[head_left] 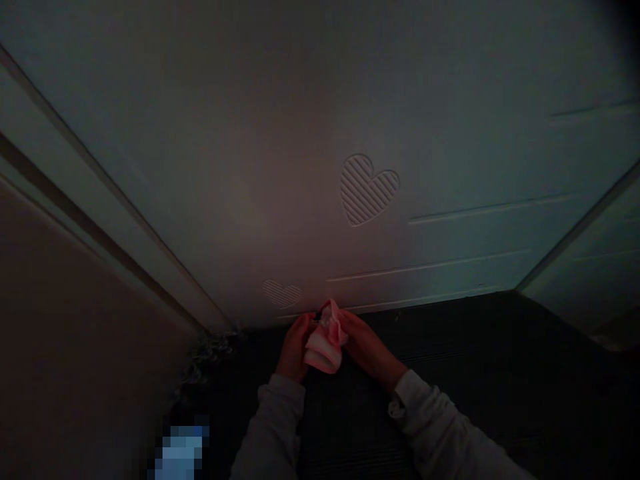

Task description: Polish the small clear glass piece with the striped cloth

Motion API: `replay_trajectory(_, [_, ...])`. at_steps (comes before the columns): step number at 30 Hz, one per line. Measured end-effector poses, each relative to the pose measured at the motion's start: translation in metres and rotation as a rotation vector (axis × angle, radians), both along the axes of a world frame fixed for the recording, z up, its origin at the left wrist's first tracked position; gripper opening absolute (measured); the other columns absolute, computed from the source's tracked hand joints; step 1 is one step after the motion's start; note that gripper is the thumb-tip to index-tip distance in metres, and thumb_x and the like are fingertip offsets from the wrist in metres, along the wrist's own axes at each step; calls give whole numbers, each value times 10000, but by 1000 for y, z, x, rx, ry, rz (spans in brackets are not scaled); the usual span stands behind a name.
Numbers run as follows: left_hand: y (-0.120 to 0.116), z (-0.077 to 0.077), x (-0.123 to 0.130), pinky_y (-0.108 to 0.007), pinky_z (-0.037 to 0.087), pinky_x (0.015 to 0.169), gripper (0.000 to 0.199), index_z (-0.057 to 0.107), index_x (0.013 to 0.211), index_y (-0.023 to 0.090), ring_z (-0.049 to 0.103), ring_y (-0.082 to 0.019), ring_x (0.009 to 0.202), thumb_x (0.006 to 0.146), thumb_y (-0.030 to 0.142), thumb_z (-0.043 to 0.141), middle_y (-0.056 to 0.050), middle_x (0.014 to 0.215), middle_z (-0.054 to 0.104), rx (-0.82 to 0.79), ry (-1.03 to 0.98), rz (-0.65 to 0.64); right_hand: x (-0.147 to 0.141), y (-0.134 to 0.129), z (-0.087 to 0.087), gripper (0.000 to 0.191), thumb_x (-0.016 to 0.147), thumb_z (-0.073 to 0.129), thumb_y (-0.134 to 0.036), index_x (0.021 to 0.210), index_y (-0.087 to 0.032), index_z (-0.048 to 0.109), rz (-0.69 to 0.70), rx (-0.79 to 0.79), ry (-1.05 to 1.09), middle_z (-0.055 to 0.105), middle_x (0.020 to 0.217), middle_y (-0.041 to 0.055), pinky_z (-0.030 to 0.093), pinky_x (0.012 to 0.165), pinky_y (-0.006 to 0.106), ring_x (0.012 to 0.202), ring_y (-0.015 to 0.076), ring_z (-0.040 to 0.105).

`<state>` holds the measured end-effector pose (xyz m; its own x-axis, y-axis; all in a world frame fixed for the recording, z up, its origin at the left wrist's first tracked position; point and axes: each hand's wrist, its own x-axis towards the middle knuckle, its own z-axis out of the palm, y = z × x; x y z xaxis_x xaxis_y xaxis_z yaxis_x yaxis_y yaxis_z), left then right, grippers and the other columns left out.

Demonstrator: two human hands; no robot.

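A small, crumpled pink cloth (325, 353) is held between my two hands, low in the middle of the view. It has a wide, smooth band at its lower end and gathered folds toward the top; its exact kind is hard to make out in the dim light. My left hand (295, 350) closes on its left side, with a small dark spot by the fingertips. On the other side my right hand (367, 343) grips its right edge, the fingers partly hidden behind the cloth. Both wrists are in light grey sleeves.
Ahead stands a pale panel (240, 167) with a large embossed heart (369, 190), a smaller heart (281, 293) and grooved lines. A dark surface (475, 360) lies below it. Frilly trim (215, 350) and a blurred, pixelated blue patch (180, 453) are at left.
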<state>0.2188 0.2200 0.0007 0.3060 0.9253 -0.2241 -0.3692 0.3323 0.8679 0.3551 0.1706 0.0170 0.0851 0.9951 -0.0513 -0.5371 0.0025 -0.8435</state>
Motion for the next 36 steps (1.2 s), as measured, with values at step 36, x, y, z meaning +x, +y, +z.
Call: replay_trajectory(36, [5, -2, -6, -339, 560, 693, 246, 603, 1095, 147, 646, -165, 812, 920, 317, 580, -58, 1030, 649, -85, -60, -69, 4, -4, -7, 150, 636, 614, -214, 763, -204, 692, -106, 21, -534, 697, 746, 17, 456, 689, 320, 730, 221, 608])
